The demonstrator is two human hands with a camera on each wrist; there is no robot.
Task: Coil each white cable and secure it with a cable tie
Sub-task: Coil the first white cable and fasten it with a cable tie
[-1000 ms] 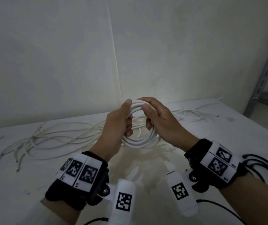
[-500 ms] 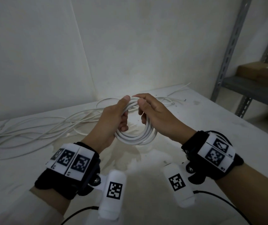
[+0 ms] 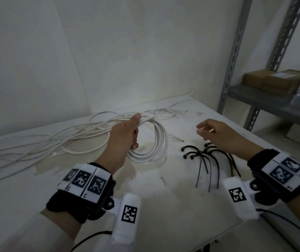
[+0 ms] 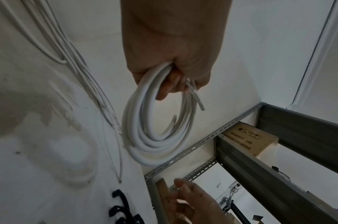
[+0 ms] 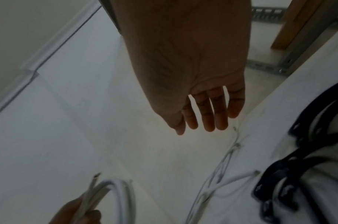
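Fingers of my left hand (image 3: 125, 137) clamp the light, springy coiled cable (image 3: 151, 142) at its top, right hand (image 3: 218, 135) slack-fingered over thin cable ties (image 3: 205, 160).

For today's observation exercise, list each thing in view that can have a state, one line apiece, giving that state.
coiled white cable: wound in loops, gripped by the left hand, not yet tied
left hand: fingers curled round the coil
right hand: fingers relaxed, holding nothing, above the ties
black cable ties: unfastened, lying on the table
loose white cables: uncoiled, spread on the table
cardboard boxes: closed, on the shelf
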